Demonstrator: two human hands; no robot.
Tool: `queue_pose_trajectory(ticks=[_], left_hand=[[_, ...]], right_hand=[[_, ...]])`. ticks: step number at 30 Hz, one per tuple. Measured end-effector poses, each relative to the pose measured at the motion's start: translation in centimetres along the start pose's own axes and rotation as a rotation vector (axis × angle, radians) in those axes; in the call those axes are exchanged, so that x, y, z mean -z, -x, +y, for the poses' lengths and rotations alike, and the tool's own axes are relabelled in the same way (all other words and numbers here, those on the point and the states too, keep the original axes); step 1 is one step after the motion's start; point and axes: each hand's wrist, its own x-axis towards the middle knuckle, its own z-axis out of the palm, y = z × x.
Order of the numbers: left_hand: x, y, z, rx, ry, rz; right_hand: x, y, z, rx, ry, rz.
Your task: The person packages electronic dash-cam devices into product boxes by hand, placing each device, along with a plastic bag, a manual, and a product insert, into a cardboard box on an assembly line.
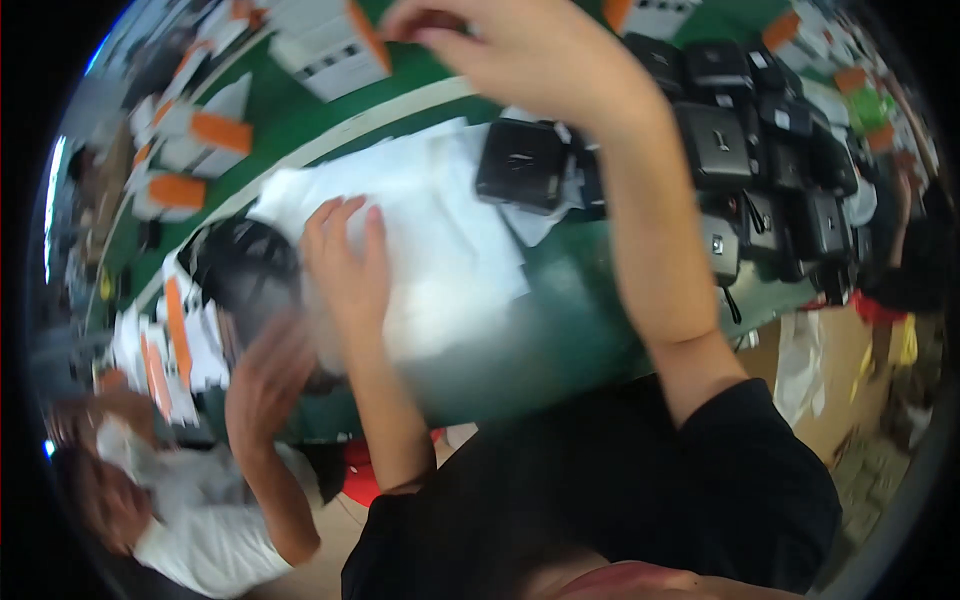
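My left hand (345, 262) is over the left part of a stack of white sheets (435, 215), its fingers stretched out and nothing seen in them. Blur hides whether it touches the sheets. Toward the far edge of the table reaches my right hand (455, 35), loosely bent with the fingers apart; it looks bare of any object, though the frame's top edge crops it. Nearest to it is a white and orange box (330, 55). Below my right forearm, a black zippered case (522, 165) lies at the right edge of the sheets.
Many black cases (715, 145) are piled on the right of the green table (570, 310). A co-worker's hand (268, 380) is close to my left forearm, beside a dark, shiny bundle (250, 265). More white and orange boxes (205, 140) stand at the left.
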Motion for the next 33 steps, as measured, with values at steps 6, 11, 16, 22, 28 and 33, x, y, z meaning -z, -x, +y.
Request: queue_pose_trajectory(ticks=[6, 11, 16, 22, 28, 33], left_hand=[[-0.1, 0.7, 1.1, 0.033, -0.102, -0.023], [-1.3, 0.4, -0.3, 0.057, 0.075, 0.128], [-1.2, 0.9, 2.8, 0.008, -0.021, 0.105], [-2.1, 0.5, 0.1, 0.048, 0.184, 0.209], [-1.6, 0.8, 2.8, 0.058, -0.030, 0.045], [-1.4, 0.5, 1.6, 0.034, 0.020, 0.001]], right_hand=[[-1.5, 1.2, 0.5, -0.413, 0.654, -1.168], [-3.1, 0.3, 0.5, -0.343, 0.745, -1.296], [-2.3, 2.5, 0.0, -0.126, 0.768, -1.076], [-0.8, 3.4, -0.7, 0.243, 0.338, -0.592], [-0.8, 3.7, -1.6, -0.160, -0.715, 0.195], [-3.9, 2.5, -0.2, -0.403, -1.783, 0.305]])
